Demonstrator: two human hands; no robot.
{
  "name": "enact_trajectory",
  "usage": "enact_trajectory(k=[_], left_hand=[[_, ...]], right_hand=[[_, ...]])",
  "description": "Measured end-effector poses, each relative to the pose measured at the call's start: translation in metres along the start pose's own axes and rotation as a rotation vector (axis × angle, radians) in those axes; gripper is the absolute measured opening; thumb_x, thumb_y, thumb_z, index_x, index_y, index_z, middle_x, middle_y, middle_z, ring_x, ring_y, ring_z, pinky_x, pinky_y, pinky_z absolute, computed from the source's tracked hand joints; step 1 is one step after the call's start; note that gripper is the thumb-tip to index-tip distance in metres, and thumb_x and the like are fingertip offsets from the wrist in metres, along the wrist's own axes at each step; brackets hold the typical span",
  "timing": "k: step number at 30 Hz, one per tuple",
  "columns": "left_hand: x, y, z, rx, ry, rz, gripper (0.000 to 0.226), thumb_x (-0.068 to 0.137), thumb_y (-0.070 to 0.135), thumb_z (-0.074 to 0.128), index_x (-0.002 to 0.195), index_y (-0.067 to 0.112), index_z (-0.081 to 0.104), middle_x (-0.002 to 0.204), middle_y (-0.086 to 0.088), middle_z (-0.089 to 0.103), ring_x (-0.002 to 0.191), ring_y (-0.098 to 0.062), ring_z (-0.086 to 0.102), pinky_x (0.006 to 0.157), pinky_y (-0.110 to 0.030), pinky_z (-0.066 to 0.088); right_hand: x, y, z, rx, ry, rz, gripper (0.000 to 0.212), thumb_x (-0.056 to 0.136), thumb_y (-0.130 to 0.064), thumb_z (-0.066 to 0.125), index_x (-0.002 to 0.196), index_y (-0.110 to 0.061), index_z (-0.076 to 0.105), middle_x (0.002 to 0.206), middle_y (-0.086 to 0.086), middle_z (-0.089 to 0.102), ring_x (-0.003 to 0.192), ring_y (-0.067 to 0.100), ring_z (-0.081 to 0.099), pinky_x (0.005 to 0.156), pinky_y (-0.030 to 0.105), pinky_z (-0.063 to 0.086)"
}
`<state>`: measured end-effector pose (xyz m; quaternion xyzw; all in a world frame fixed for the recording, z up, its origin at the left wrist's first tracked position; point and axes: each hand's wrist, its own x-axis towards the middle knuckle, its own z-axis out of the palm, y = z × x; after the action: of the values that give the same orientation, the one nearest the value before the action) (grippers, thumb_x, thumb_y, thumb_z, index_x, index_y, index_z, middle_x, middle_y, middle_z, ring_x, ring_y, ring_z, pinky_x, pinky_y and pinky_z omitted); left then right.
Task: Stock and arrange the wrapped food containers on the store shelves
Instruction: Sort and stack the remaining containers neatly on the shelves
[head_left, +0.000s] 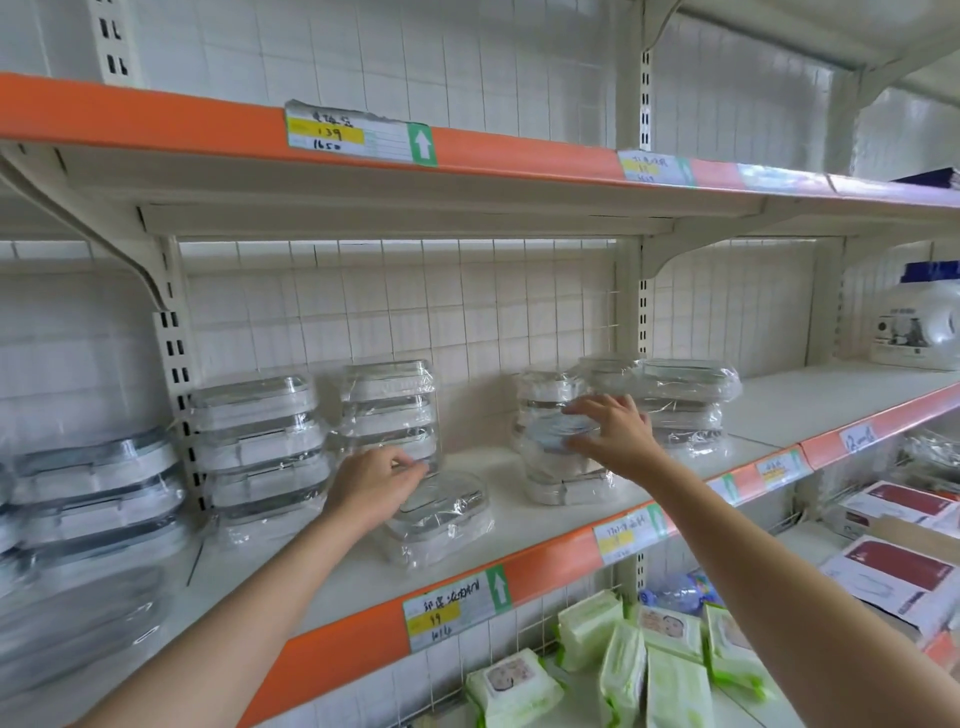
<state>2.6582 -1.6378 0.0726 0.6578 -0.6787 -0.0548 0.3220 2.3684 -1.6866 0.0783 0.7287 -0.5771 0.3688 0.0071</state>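
Orange-edged cream metal shelf (363, 566) runs across the middle of the scene, backed by a white wire grid, with another shelf of the same make above it. Clear plastic food containers wrapped in film stand on it in stacks: a blurred tall stack (93, 499) at far left, a four-high stack (260, 447) beside the upright, a three-high stack (389, 405) further right, a mid-shelf stack (556, 467) and a stack (685, 400) at the back right. One single wrapped container (441, 514) lies near the front edge. The left hand (371, 486) rests on that container's far left corner, fingers curled onto the film, the grip pinching it. The right hand (613, 431) presses spread, straight fingers against the front of the mid-shelf stack, its grip released. Green-and-white wipe packs (649, 660) lie on the lower shelf, and white handwritten price labels (452, 608) sit on the orange edge.
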Motion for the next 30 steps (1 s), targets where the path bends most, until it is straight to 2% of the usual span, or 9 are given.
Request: enact_trajectory(k=[2, 4, 10, 14, 17, 19, 22, 26, 30], left_hand=[[-0.003, 0.008, 0.009, 0.159, -0.195, 0.076, 0.072, 0.078, 0.068, 0.056, 0.133, 0.023, 0.048, 0.137, -0.002, 0.047, 0.125, -0.021, 0.046, 0.104, -0.037, 0.039], [-0.007, 0.008, 0.015, 0.248, -0.334, 0.112, 0.096, 0.068, 0.073, 0.062, 0.144, 0.023, 0.033, 0.148, -0.003, 0.033, 0.133, -0.021, 0.037, 0.108, -0.037, 0.034], [-0.011, -0.017, -0.012, 0.178, -0.443, 0.177, 0.084, 0.069, 0.045, 0.079, 0.139, 0.029, 0.036, 0.145, 0.006, 0.035, 0.121, -0.008, 0.037, 0.096, -0.022, 0.031], [-0.021, -0.04, -0.04, 0.159, -0.498, 0.14, 0.079, 0.071, 0.035, 0.081, 0.137, 0.029, 0.038, 0.147, 0.004, 0.032, 0.13, -0.013, 0.035, 0.104, -0.024, 0.03], [-0.031, -0.06, -0.055, 0.131, -0.54, 0.101, 0.085, 0.072, 0.036, 0.08, 0.141, 0.033, 0.032, 0.152, 0.003, 0.021, 0.137, -0.015, 0.025, 0.106, -0.025, 0.023], [-0.038, -0.068, -0.061, 0.121, -0.542, 0.049, 0.089, 0.07, 0.041, 0.08, 0.142, 0.039, 0.028, 0.15, 0.001, 0.018, 0.139, -0.02, 0.022, 0.11, -0.033, 0.021], [-0.047, -0.076, -0.062, 0.11, -0.458, 0.057, 0.101, 0.064, 0.043, 0.083, 0.145, 0.032, 0.023, 0.151, 0.0, 0.02, 0.138, -0.019, 0.025, 0.11, -0.033, 0.023], [-0.054, -0.086, -0.069, 0.201, -0.237, 0.119, 0.12, 0.054, 0.045, 0.086, 0.149, 0.02, 0.017, 0.156, 0.003, 0.02, 0.141, -0.017, 0.023, 0.114, -0.033, 0.019], [-0.06, -0.105, -0.083, 0.215, -0.192, 0.064, 0.115, 0.055, 0.046, 0.086, 0.148, 0.023, 0.022, 0.154, 0.005, 0.024, 0.139, -0.017, 0.027, 0.112, -0.033, 0.023]], right_hand=[[-0.003, -0.005, -0.001, -0.141, -0.198, 0.034, 0.065, 0.08, -0.044, 0.066, 0.139, -0.038, 0.039, 0.151, -0.009, 0.027, 0.137, 0.021, 0.017, 0.107, 0.04, 0.016], [-0.006, -0.013, -0.001, -0.277, -0.298, -0.005, 0.074, 0.077, -0.047, 0.067, 0.142, -0.042, 0.032, 0.152, -0.008, 0.026, 0.136, 0.024, 0.017, 0.107, 0.04, 0.017], [-0.013, -0.048, -0.004, -0.113, -0.299, -0.175, 0.053, 0.078, -0.034, 0.069, 0.128, -0.042, 0.053, 0.114, 0.001, 0.045, 0.121, 0.019, 0.027, 0.095, 0.032, 0.02], [-0.015, -0.063, 0.004, 0.0, -0.351, -0.246, 0.042, 0.077, -0.027, 0.074, 0.117, -0.025, 0.06, 0.12, 0.002, 0.046, 0.119, 0.023, 0.038, 0.103, 0.039, 0.032], [-0.018, -0.072, 0.018, 0.082, -0.38, -0.237, 0.038, 0.075, -0.032, 0.076, 0.107, -0.036, 0.056, 0.131, 0.0, 0.038, 0.122, 0.024, 0.038, 0.107, 0.045, 0.029], [-0.019, -0.081, 0.027, 0.062, -0.382, -0.178, 0.04, 0.073, -0.043, 0.075, 0.103, -0.046, 0.049, 0.137, -0.001, 0.035, 0.126, 0.026, 0.031, 0.108, 0.045, 0.022], [-0.018, -0.096, 0.036, -0.063, -0.33, -0.08, 0.065, 0.067, -0.056, 0.074, 0.121, -0.035, 0.044, 0.136, 0.004, 0.042, 0.121, 0.027, 0.034, 0.099, 0.039, 0.025], [-0.017, -0.123, 0.034, -0.016, -0.16, -0.183, 0.087, 0.064, -0.046, 0.081, 0.135, -0.022, 0.036, 0.131, 0.001, 0.045, 0.118, 0.022, 0.036, 0.098, 0.037, 0.029], [-0.021, -0.153, 0.034, 0.087, -0.208, -0.313, 0.096, 0.065, -0.038, 0.082, 0.143, -0.02, 0.029, 0.136, 0.002, 0.04, 0.125, 0.023, 0.033, 0.105, 0.045, 0.031]])
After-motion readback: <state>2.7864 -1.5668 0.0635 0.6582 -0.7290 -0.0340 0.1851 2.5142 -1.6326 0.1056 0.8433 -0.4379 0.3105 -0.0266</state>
